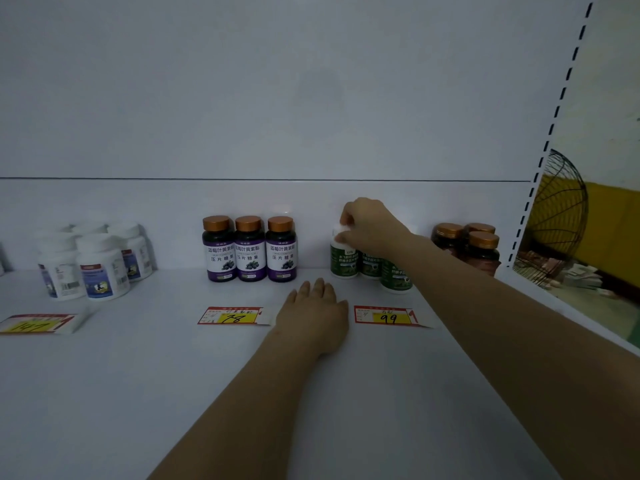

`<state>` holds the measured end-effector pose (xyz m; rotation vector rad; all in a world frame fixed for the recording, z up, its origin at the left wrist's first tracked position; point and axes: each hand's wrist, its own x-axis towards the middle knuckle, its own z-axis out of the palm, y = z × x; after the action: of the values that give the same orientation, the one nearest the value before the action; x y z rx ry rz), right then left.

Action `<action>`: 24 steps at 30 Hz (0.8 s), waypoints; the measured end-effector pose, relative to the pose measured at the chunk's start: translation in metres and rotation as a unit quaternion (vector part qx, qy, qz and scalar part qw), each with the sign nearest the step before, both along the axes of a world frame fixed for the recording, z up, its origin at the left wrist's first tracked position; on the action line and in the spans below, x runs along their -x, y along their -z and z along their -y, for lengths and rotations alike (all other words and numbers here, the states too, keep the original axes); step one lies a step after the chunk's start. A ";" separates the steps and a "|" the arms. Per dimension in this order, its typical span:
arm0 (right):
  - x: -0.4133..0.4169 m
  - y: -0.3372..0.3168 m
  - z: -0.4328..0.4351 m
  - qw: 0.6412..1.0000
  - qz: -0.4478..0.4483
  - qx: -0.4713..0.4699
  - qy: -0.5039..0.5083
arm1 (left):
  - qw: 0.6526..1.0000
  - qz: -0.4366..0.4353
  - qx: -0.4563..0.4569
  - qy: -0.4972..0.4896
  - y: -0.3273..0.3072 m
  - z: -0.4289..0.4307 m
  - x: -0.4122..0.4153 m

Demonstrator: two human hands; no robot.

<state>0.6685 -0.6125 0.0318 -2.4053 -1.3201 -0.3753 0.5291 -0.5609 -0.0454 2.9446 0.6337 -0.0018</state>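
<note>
My right hand (372, 225) grips the white cap of a green-labelled bottle (343, 259) standing at the back of the white shelf (173, 375). Two more green-labelled bottles (394, 277) stand right beside it, partly hidden by my forearm. My left hand (317, 311) rests flat, palm down with straight fingers, on the shelf in front of the bottles. It lies between the "78" price tag (230, 316) and the "99" price tag (389, 317).
Three dark bottles with purple labels and gold caps (249, 249) stand left of my hands. Several white bottles (95, 261) are at far left behind a "147" tag (34, 323). Brown bottles with gold caps (467, 245) stand at right by the slotted upright (550, 129). A fan (561, 209) is beyond.
</note>
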 end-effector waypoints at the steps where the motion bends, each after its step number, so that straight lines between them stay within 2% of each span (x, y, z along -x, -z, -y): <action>1: 0.000 0.002 0.001 1.000 0.010 -0.002 0.003 | 1.000 0.000 0.000 0.000 0.000 0.000 0.000; 5: 0.000 0.003 0.001 0.998 0.061 0.023 0.015 | 1.000 -0.001 0.000 -0.001 0.000 0.001 0.000; 9: 0.000 -0.016 0.009 0.998 0.036 0.030 0.050 | 1.000 -0.007 0.001 0.001 -0.001 0.001 0.001; 13: -0.011 -0.025 0.015 0.969 0.039 0.181 0.163 | 1.000 -0.010 0.000 0.002 -0.001 0.001 0.002; 15: -0.014 -0.020 0.015 0.959 0.018 0.216 0.182 | 1.000 -0.008 0.001 0.004 -0.002 0.002 0.002; 20: -0.013 -0.014 0.018 0.971 0.038 0.163 0.173 | 1.000 -0.012 0.004 0.007 0.000 0.002 0.002; 24: -0.005 -0.030 0.031 0.989 0.019 0.032 0.146 | 1.000 -0.012 -0.004 0.009 -0.001 0.003 0.001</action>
<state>0.6733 -0.6431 0.0618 -2.6636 -1.0067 -0.4650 0.5285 -0.5637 -0.0448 2.9618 0.6132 -0.0354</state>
